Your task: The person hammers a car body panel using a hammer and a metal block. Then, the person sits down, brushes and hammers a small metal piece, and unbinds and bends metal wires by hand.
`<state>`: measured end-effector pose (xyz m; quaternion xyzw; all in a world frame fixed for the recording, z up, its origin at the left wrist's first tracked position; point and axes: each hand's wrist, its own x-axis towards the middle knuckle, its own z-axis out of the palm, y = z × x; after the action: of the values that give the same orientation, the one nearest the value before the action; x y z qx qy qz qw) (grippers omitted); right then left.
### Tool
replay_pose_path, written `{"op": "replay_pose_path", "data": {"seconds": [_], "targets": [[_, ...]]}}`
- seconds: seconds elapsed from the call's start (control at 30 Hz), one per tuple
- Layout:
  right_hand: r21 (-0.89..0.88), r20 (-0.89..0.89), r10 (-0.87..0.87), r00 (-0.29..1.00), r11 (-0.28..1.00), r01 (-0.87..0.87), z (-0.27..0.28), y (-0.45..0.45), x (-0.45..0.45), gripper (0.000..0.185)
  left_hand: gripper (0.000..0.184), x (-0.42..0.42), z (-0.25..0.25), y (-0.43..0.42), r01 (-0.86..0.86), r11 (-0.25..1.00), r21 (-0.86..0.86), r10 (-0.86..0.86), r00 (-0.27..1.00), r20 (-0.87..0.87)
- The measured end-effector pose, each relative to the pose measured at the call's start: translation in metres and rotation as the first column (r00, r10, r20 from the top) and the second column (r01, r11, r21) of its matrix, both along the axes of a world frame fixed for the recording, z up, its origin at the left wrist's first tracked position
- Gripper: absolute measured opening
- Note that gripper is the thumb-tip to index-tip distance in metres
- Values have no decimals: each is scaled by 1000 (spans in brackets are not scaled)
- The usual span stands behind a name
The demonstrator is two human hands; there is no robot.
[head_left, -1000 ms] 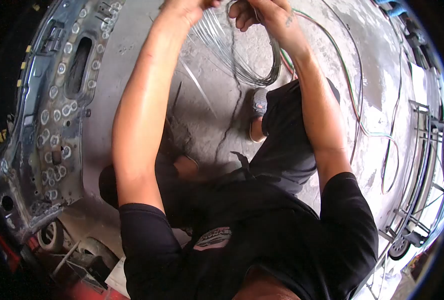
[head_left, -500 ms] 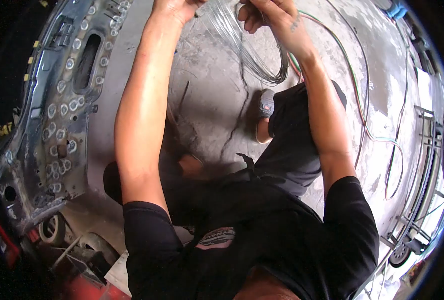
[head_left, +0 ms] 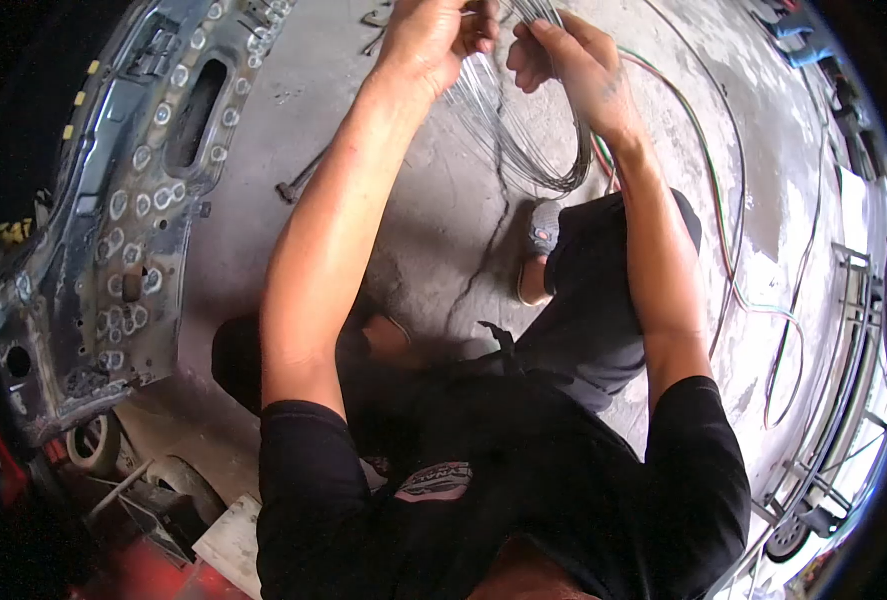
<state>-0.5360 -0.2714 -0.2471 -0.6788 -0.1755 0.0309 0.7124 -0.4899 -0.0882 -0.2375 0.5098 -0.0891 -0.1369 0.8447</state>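
Note:
A loose coil of thin silvery wire (head_left: pixel 524 160) hangs at the top of the view, over the floor. My right hand (head_left: pixel 574 60) is closed around the coil's upper part, with strands passing between thumb and fingers. Just left of it, my left hand (head_left: pixel 432 42) has its fingers curled together beside the strands. What those fingers pinch is too small to make out. The upper end of the coil runs out of view between both hands.
A large spot-welded metal panel (head_left: pixel 144 230) stands on the left. A dark tool resembling a hammer (head_left: pixel 294 187) lies by my left forearm. Red and green hoses (head_left: pixel 709 150) curve along the concrete floor (head_left: pixel 414 200). Metal racking (head_left: pixel 844 380) stands far right; another person's blue-clad legs (head_left: pixel 799 35) show top right.
Both hands have come lower in view and shifted right, the left one more, closing toward the right hand. The coil has moved along with them. The hammer-like tool now shows.

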Motion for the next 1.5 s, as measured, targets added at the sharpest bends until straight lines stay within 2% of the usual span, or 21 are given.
{"op": "replay_pose_path", "data": {"seconds": [0.1,0.17,0.3,0.37,0.43,0.5,0.53,0.63,0.77,0.83,0.97,1.03,1.07,1.1,1.17,1.27,1.4,1.47,1.5], "targets": [[-136,33,-112,993,984,116,-2,10,-1,34,16,24,-1,19,-96,991,-96,83,988,-127],[-99,38,-107,994,989,110,-2,11,-2,32,15,31,-6,32,-101,982,-160,78,986,-145],[-117,42,-111,993,986,116,-2,10,-3,31,16,11,-13,26,-155,987,-48,143,969,-199],[-141,58,-99,993,984,106,-7,6,-1,33,14,2,-19,18,-93,994,-57,87,991,-103],[-117,75,-73,995,990,82,-10,3,3,32,18,-12,-19,6,-111,992,-60,112,993,21],[-44,81,-40,996,998,44,-10,3,-1,30,18,-28,-16,-6,-166,983,-76,169,985,38],[12,53,-85,995,996,85,-12,7,-3,28,18,-31,-18,-11,-152,981,-123,157,987,33],[-84,-7,-80,997,993,79,-7,5,-9,27,16,-43,-23,-17,-186,968,-166,187,982,-14],[-195,-49,-64,997,979,53,-5,5,-16,28,15,-49,-23,-5,-119,991,-69,118,993,-7],[-177,-52,-67,996,983,56,-3,8,-21,28,19,-55,-16,5,-53,999,-12,53,999,-1],[-242,-50,-36,998,970,23,5,2,-29,31,24,-67,6,40,54,984,170,-56,998,7],[-282,-46,-30,998,959,16,7,-3,-32,32,23,-57,2,65,-132,972,196,120,990,76],[-307,-39,-37,999,951,23,4,-7,-31,34,21,-49,3,78,-270,929,252,234,958,165],[-319,-43,-30,999,948,15,5,-9,-33,35,20,-40,4,92,-406,865,293,337,905,258],[-344,-48,-11,999,939,-6,10,-11,-38,36,21,-15,-5,121,-652,607,454,460,755,468],[-332,-72,13,997,942,-36,12,-12,-43,34,27,26,-55,163,-730,400,555,240,668,705],[-314,-74,86,994,944,-105,13,-17,-42,32,27,20,-73,170,-439,555,707,89,876,474],[-318,-94,103,990,939,-128,13,-21,-41,32,26,14,-76,174,-443,553,705,121,880,458],[-373,-91,79,993,921,-108,18,-20,-41,34,26,7,-83,176,-435,553,711,140,889,436]]}}
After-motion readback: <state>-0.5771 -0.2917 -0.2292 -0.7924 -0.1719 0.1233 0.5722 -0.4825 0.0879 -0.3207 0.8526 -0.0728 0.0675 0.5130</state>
